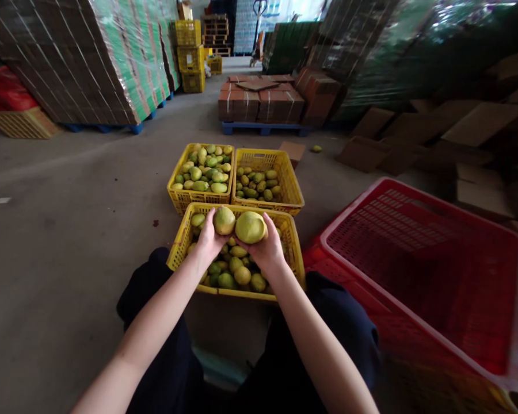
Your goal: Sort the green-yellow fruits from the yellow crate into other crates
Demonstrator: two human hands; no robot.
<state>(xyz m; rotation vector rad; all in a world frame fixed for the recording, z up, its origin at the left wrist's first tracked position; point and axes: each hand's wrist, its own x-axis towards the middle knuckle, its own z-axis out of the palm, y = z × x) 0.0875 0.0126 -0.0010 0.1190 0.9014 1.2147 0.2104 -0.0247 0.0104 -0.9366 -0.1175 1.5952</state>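
My left hand is closed around a round yellow-green fruit, its thumb along the fruit's left side. In my right hand rests a larger, smoother yellow-green fruit, gripped from the right and below. Both fruits are held side by side above the near yellow crate, which contains many similar fruits, some greener. Their exact kind is unclear. Just beyond stand a left yellow crate, heaped with green and yellow fruit, and a right yellow crate with a lower layer of fruit.
A large red basket stands at my right. Loose cardboard lies beyond it, and a single fruit is on the floor. Farther off are a blue pallet of cartons, wrapped stacks and stacked yellow crates.
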